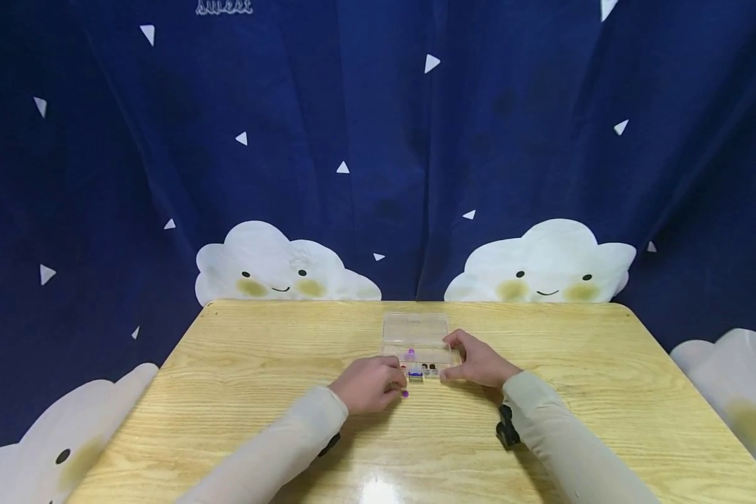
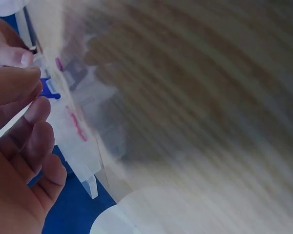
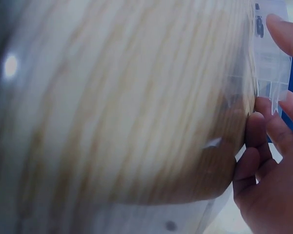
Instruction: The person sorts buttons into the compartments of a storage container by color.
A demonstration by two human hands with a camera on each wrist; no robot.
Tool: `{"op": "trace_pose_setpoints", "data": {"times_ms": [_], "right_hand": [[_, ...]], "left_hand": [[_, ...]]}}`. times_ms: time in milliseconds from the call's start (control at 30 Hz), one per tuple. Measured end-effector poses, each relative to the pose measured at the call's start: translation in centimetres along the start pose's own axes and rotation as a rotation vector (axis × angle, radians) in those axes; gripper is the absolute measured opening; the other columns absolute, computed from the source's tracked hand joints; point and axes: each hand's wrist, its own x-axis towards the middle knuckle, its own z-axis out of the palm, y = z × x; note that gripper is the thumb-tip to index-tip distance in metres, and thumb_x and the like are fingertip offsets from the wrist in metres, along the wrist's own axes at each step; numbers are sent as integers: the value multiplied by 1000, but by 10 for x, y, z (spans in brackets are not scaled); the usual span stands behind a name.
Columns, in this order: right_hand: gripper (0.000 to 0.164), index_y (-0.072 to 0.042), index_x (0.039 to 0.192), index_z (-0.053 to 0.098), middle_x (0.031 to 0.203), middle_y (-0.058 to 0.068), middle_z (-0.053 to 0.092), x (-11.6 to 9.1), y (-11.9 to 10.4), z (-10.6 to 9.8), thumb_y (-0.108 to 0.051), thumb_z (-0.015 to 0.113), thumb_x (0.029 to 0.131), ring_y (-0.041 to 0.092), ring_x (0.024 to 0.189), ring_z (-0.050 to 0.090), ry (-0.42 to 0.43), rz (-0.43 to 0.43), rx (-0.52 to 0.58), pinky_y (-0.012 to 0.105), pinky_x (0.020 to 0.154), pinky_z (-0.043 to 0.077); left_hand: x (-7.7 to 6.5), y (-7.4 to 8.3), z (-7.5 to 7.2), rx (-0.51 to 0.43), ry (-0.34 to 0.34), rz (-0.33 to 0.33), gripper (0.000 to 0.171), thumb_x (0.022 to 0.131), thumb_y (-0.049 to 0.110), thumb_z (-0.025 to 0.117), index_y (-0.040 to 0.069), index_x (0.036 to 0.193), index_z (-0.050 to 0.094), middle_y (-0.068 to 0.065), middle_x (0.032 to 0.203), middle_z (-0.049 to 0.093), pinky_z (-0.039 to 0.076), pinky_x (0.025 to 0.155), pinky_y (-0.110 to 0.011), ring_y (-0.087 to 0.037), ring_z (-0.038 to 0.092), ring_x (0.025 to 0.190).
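Observation:
A clear plastic compartment box with its lid raised at the back sits on the table. My right hand grips the box's right end, thumb at the front and fingers farther back. At the front left corner is my left hand, fingers curled, thumb and fingertips close together; I cannot tell whether something is pinched there. A small purple piece lies just beside those fingertips. Inside the box are a blue piece, a red piece, dark pieces and another purple piece.
The wooden table extends to both sides of the box. Behind it hangs a dark blue curtain with white triangles and clouds. A black strap is on the right sleeve.

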Motion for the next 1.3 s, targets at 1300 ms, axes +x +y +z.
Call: {"op": "trace_pose_setpoints", "data": {"times_ms": [1300], "right_hand": [[66,-5,128,50,122,16,59,1,1,-2,-26,85,77,23,100,55,-8,-5,-37,36,89,44]], "left_hand": [[14,6,14,14,-56,-89,9,87,17,74,25,85,77,13,92,71,54,72,-16,0,66,83]]}}
